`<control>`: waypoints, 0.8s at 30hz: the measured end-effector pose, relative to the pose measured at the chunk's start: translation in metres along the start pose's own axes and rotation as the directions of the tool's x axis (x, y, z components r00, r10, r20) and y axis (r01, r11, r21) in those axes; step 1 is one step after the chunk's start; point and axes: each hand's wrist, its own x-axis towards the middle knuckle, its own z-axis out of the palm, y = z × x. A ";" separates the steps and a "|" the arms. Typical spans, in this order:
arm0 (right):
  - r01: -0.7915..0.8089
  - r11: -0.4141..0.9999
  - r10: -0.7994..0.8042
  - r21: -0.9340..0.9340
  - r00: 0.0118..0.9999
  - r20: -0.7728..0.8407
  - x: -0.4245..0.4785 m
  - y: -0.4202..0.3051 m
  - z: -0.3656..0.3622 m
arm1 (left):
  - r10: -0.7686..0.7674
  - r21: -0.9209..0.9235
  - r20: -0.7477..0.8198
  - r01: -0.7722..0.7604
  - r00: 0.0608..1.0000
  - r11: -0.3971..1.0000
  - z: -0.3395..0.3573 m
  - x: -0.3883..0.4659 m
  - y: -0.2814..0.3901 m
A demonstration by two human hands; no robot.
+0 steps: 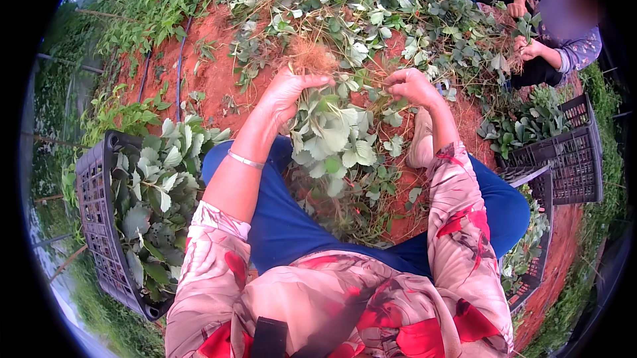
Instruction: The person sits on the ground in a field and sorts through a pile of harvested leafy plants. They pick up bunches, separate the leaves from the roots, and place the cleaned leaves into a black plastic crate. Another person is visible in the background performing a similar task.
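My left hand (291,90) grips a bunch of strawberry plants (331,134). Their pale-backed leaves hang down between my knees, and a tangle of brown roots (312,55) sticks up above my thumb. To the right of the bunch, my right hand (410,88) has its fingertips pinched around thin brownish plant stems (380,82); where these stems end is hard to see among the leaves. Beneath both hands, loose strawberry plants and dry runners (368,198) lie on the red soil.
A black plastic crate (94,213) of leafy plants stands at my left. Two more crates, one near (540,238) and one farther off (557,159), stand at my right. Ahead spreads a heap of strawberry plants (378,4). A person (577,49) holding plants sits at the upper right.
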 end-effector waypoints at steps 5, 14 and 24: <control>0.196 0.972 -0.201 0.133 0.979 0.029 -0.010 -0.068 0.030 | -0.028 0.026 0.046 0.027 0.999 0.999 -0.001 -0.001 0.003; 0.158 0.965 -0.189 0.208 0.972 0.142 -0.015 -0.085 0.029 | -0.037 -0.086 0.098 0.045 0.995 0.995 -0.018 0.001 0.000; 0.189 0.972 -0.209 0.139 0.967 0.144 -0.020 -0.099 0.023 | -0.097 -0.157 0.155 0.121 0.983 0.980 -0.012 0.000 0.007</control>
